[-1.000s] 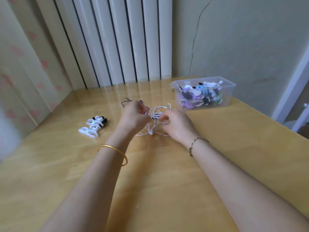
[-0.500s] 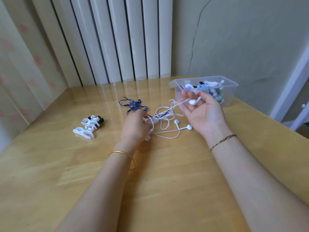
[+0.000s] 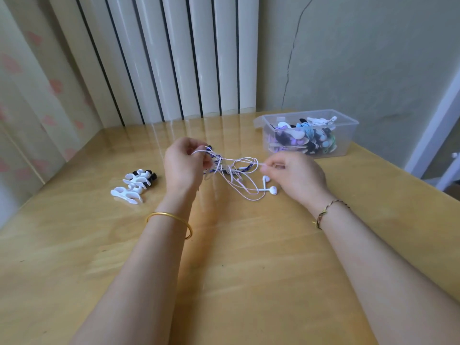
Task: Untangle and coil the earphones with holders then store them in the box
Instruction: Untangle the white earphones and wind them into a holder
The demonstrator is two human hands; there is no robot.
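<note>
Earphones, white and tangled with a dark blue cord, stretch between our hands just left of the box. Our left hand pinches a loop of cord. Our right hand, nearer the box, pinches another strand. Two buds rest on the counter; holders lie far left of the box.

Blue cable mostly hidden behind left hand; box contents indistinct.
</note>
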